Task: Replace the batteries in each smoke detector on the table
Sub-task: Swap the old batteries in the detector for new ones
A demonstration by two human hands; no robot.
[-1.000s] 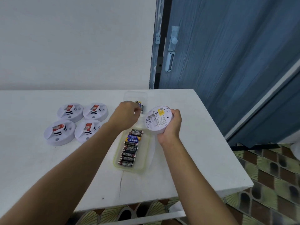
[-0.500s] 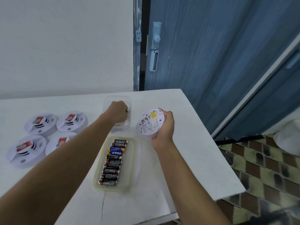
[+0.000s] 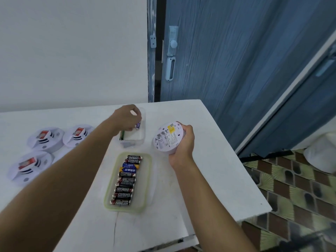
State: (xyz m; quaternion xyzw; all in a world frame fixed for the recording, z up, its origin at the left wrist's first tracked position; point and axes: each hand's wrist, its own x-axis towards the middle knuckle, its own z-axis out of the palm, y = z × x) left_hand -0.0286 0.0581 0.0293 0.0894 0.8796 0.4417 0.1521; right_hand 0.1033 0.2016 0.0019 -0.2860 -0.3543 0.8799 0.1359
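Left hand [image 3: 127, 118] has moved over the clear container [image 3: 141, 140]; fingers pinch a purple battery [image 3: 138, 125], apparently releasing it there. Right hand [image 3: 182, 142] stays clamped on the open smoke detector [image 3: 167, 140], above the table [image 3: 209, 160]. Old cell out; fresh batteries [image 3: 125, 180] needed next.

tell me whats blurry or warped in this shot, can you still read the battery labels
Head view: the battery labels in the green-rimmed tray read sharply as EVEREADY. Smoke detectors on the table at left are smeared by motion blur. Wide-angle distortion bends the door and the table edge. Lighting is soft and even, with no harsh glare. The left hand holds a small battery, its print unreadable.
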